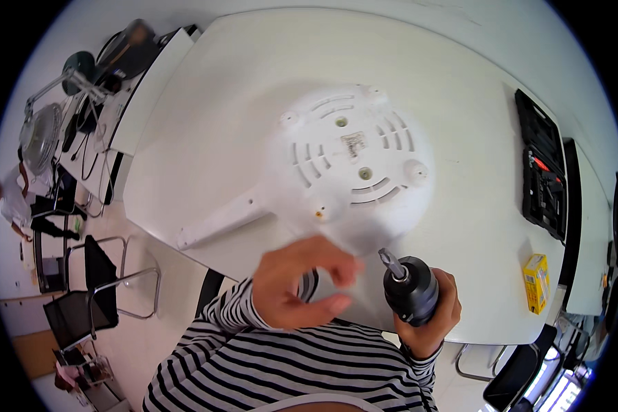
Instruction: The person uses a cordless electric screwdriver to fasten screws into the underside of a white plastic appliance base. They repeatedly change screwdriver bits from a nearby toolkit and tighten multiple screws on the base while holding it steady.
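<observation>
A white round plastic appliance housing (353,154) lies with its vented underside up on the table in front of me. It has slots, raised feet, screw holes and a long flat handle (216,223) reaching toward the lower left. My right hand (432,319) is wrapped round a dark power screwdriver (413,292), whose metal bit points up and away from me, apart from the housing. My left hand (299,281) hovers at the near side of the housing, its thumb and curved fingers apart, with nothing visible between them.
The white table (460,226) carries an open black tool case (544,168) and a yellow box (536,283) on the right. Black chairs (86,292) stand on the floor at left. A side desk holds a fan (42,137) and cables; a person (20,199) is near it.
</observation>
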Available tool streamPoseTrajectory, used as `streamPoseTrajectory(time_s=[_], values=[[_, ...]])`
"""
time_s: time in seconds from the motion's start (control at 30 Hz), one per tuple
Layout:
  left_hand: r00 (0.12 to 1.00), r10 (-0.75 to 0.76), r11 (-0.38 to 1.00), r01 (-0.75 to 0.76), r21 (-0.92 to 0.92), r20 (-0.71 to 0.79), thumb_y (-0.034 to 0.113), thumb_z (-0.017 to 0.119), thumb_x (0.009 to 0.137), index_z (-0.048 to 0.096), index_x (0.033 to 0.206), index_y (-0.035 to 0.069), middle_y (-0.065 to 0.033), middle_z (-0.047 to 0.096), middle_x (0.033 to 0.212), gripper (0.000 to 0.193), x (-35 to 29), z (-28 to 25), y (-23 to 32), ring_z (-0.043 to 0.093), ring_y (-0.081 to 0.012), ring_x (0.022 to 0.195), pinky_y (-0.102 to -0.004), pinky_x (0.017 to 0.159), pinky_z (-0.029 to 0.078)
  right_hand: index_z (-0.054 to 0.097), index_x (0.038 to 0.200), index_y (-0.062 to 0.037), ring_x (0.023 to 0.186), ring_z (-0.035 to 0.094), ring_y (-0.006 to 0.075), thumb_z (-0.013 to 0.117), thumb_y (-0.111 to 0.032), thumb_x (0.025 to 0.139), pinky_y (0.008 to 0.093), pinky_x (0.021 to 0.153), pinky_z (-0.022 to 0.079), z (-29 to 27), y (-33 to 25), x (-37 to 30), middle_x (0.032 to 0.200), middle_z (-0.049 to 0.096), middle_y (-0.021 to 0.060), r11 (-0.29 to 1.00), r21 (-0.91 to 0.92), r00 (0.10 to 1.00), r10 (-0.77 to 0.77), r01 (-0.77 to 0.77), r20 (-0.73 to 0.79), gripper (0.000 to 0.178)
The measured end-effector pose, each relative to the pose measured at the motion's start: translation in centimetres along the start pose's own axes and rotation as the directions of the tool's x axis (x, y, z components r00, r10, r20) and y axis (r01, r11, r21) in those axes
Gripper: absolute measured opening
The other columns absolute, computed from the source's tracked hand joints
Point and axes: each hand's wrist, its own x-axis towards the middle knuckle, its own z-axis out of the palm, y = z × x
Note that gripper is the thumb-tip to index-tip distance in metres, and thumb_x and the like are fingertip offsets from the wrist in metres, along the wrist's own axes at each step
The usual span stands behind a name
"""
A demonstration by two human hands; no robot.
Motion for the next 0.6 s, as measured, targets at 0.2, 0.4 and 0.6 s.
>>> streamPoseTrajectory(time_s=[0.2,0.4,0.6], values=[[0.989,0.145,0.972,-0.137,0.193,-0.03,0.016,0.066,0.065,0.06,0.08,-0.004,-0.0162,0.053,0.087,0.025,3.1,-0.7,1.9,0.051,-0.0225,0.072,-0.0298,0.065,0.042,0.051,0.098,-0.0008,0.066,0.057,0.029,0.066,-0.017,0.042,0.0347,0.059,0.046,0.5,-0.6,-0.4,0.081,0.057,0.0152,0.998,-0.02,0.998,-0.063,0.064,0.024,0.06],[0.984,0.167,0.967,-0.152,0.205,-0.06,0.013,0.068,0.062,0.061,0.075,-0.001,-0.0146,0.052,0.086,0.021,2.5,-0.7,2.0,0.05,-0.0224,0.073,-0.0321,0.065,0.044,0.051,0.098,-0.0008,0.068,0.057,0.0293,0.066,-0.018,0.039,0.0353,0.06,0.046,0.2,-0.6,-1.2,0.082,0.057,0.0152,0.998,-0.001,0.998,-0.055,0.055,0.01,0.063],[0.945,0.261,0.962,-0.236,0.141,-0.199,0.005,0.064,0.07,0.062,0.076,-0.001,-0.0156,0.054,0.085,0.009,2.0,-0.5,2.4,0.053,-0.0196,0.074,-0.0281,0.066,0.042,0.051,0.097,-0.0005,0.068,0.057,0.0293,0.065,-0.019,0.039,0.0349,0.06,0.046,0.3,-0.6,-1.6,0.081,0.057,0.0152,0.995,0.029,0.995,-0.094,0.094,0.016,0.062]])
